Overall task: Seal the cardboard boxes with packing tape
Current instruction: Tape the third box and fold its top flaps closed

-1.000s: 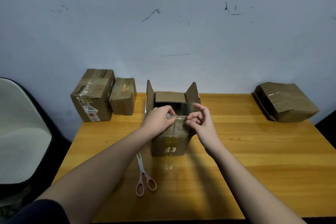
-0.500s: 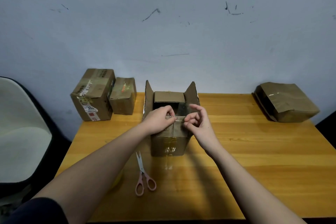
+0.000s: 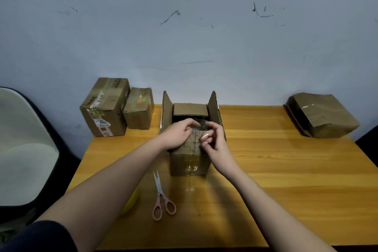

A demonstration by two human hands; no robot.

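Pink-handled scissors (image 3: 161,196) lie on the wooden table (image 3: 286,170), nearest the camera; a yellow object (image 3: 131,202), possibly the tape roll, is mostly hidden under the left forearm. Beyond, open cardboard box (image 3: 191,161) stands mid-table, side flaps upright, near and far flaps folded inward. Left hand (image 3: 178,135) and right hand (image 3: 214,141) meet over the near flap, fingers curled, apparently pinching a strip of clear packing tape (image 3: 201,127); exact hold hard to resolve. Far left: two closed boxes (image 3: 106,108), (image 3: 139,108), tape sheen on them, judged sealed. Far right: flattened brown parcel (image 3: 323,116). Judgement: centre box's front already carries tape; top not yet closed, side flaps and seam remain.
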